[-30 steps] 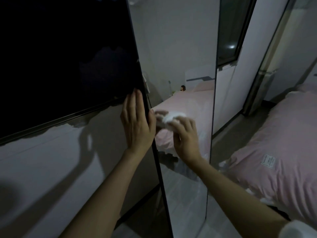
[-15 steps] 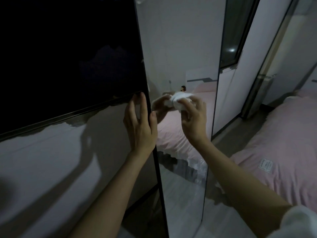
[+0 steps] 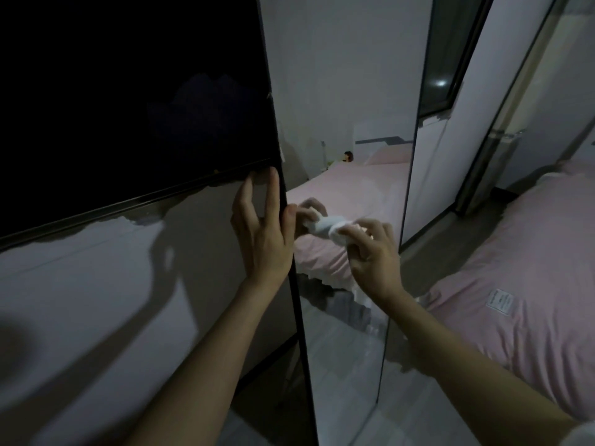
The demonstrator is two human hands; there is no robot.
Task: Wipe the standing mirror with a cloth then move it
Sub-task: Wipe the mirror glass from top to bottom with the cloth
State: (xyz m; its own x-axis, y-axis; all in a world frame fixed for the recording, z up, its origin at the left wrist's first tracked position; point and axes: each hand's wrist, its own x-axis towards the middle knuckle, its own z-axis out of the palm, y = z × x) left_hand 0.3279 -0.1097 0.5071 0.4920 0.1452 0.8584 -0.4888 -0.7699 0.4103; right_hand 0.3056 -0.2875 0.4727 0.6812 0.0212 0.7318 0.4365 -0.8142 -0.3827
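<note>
Left hand [image 3: 262, 239]: forearm reaching up from below, palm against the mirror's [image 3: 347, 107] dark left edge, fingers [image 3: 273, 194] straight and slightly apart, thumb hooked round onto the glass side.
Right hand [image 3: 375, 255]: forearm rising from the lower right, fingers curled and clamped on the cloth [image 3: 331, 228], pressing it to the glass.
Cloth: white, soft, crumpled into a wad.
Mirror: tall narrow pane, thin black frame, smooth reflective face; long axis near upright, leaning slightly; stands between a dark screen [image 3: 128, 91] and a pink bed [image 3: 531, 252].
</note>
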